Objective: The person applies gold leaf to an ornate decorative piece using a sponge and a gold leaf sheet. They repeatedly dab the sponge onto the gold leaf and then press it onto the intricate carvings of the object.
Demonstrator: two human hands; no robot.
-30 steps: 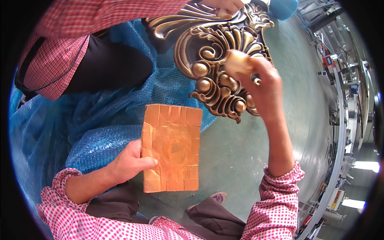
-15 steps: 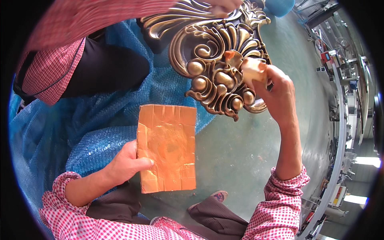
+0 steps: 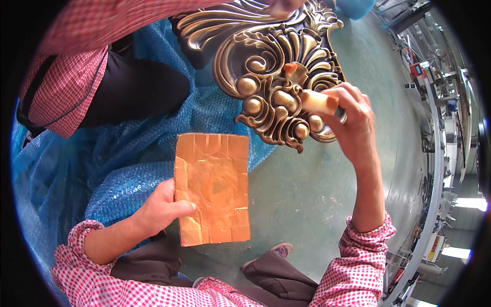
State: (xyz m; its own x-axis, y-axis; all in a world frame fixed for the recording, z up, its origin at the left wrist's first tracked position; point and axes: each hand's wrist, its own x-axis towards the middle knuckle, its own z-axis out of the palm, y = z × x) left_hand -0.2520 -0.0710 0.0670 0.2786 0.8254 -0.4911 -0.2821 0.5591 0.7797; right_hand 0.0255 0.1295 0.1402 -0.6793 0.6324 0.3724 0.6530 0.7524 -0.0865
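My left hand (image 3: 166, 207) grips the left edge of a flat cardboard piece (image 3: 212, 189) coated in copper-coloured paint, its thumb lying on top. Between the thumb and fingers of my right hand (image 3: 353, 112) is a cream sponge (image 3: 318, 102), copper-stained at its ends and slightly blurred. The sponge is over the lower right part of a carved scroll ornament (image 3: 284, 100) in dark bronze and gold; whether it touches the surface I cannot tell. A small orange patch (image 3: 290, 68) shows near the ornament's middle.
A co-worker's checked sleeve (image 3: 117, 23) crosses the upper left, with that person's hand (image 3: 284, 7) at the ornament's top. Their dark-trousered knee (image 3: 148, 84) rests by blue bubble wrap (image 3: 133, 187). A blue rounded object (image 3: 355, 7) is at the top, and metal racking (image 3: 437, 169) at right.
My right hand has turned and shifted slightly downward with the sponge, which now lies more sideways. My left hand and the cardboard have barely moved.
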